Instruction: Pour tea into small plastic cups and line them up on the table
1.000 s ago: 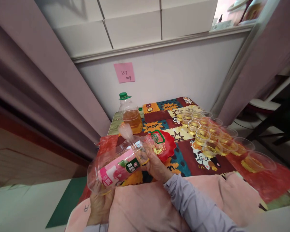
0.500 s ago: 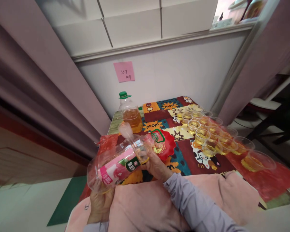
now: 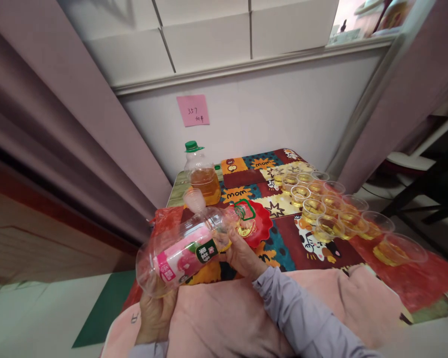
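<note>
A large clear plastic bottle (image 3: 186,259) with a pink and green label lies slanted in front of me. Its neck points to the upper right, and a green handle ring (image 3: 245,209) circles it. My left hand (image 3: 157,311) is closed around the lower end from below. Nearer the neck, my right hand (image 3: 242,252) grips the bottle's shoulder; some of its fingers are hidden. A little pale yellow liquid shows inside near that hand. Under the neck lies a red scalloped dish (image 3: 260,226). Clear plastic cups (image 3: 194,200), apparently stacked, show just behind the bottle.
Several clear cups (image 3: 313,211) of yellow liquid stand in rows on the right of the patterned tablecloth (image 3: 242,178). A green-capped jug (image 3: 204,184) of amber liquid stands at the back left. Pink cloth (image 3: 224,313) covers the near side. A pink note (image 3: 193,111) hangs on the wall.
The bottle has turned slightly about its length, and its label has shifted a little. Both hands keep nearly the same places. The cups and jug have not moved.
</note>
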`<action>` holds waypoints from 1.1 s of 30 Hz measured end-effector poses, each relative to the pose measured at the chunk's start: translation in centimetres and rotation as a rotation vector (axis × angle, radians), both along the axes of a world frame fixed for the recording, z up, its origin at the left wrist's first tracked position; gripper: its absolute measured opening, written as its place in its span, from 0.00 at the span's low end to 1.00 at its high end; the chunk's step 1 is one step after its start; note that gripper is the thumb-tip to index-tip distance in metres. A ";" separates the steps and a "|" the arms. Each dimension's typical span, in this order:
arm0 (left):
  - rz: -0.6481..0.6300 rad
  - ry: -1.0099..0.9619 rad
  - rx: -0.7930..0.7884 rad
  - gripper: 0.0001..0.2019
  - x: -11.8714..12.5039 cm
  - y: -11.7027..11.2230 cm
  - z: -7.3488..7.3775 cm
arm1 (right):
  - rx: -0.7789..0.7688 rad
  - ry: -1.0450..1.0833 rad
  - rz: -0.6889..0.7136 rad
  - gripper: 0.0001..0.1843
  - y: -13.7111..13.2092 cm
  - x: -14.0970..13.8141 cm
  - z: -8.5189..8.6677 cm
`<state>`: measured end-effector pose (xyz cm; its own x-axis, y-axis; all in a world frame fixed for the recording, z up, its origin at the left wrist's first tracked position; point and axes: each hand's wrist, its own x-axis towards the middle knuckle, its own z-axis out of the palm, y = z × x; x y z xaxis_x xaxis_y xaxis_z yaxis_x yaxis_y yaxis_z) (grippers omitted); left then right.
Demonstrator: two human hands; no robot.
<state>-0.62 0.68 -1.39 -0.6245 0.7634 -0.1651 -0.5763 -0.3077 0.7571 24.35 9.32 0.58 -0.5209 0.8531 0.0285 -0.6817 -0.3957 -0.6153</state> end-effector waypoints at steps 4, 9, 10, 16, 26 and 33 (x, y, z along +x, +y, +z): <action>-0.014 0.007 0.000 0.21 -0.1 0.0 -0.2 | 0.003 0.000 0.000 0.43 0.0 0.0 0.2; -0.035 0.010 0.027 0.21 -0.1 0.0 -0.2 | 0.008 -0.007 0.006 0.43 0.0 0.0 0.1; -0.032 0.016 0.030 0.21 -0.1 -0.1 -0.2 | 0.003 -0.007 0.005 0.43 0.0 0.0 0.1; -0.032 -0.006 0.047 0.19 -0.3 0.0 -0.5 | -0.004 -0.004 0.008 0.46 0.0 0.0 0.1; -0.013 -0.026 0.026 0.19 0.0 0.0 -0.1 | 0.000 -0.004 -0.002 0.47 0.0 -0.2 -0.2; -0.057 0.005 0.056 0.22 -0.1 0.0 -0.1 | 0.014 -0.006 0.005 0.45 0.0 -0.1 -0.1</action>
<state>-0.72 0.70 -1.52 -0.5806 0.8057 -0.1177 -0.5902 -0.3168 0.7425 24.24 9.33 0.44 -0.5256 0.8499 0.0370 -0.6760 -0.3908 -0.6247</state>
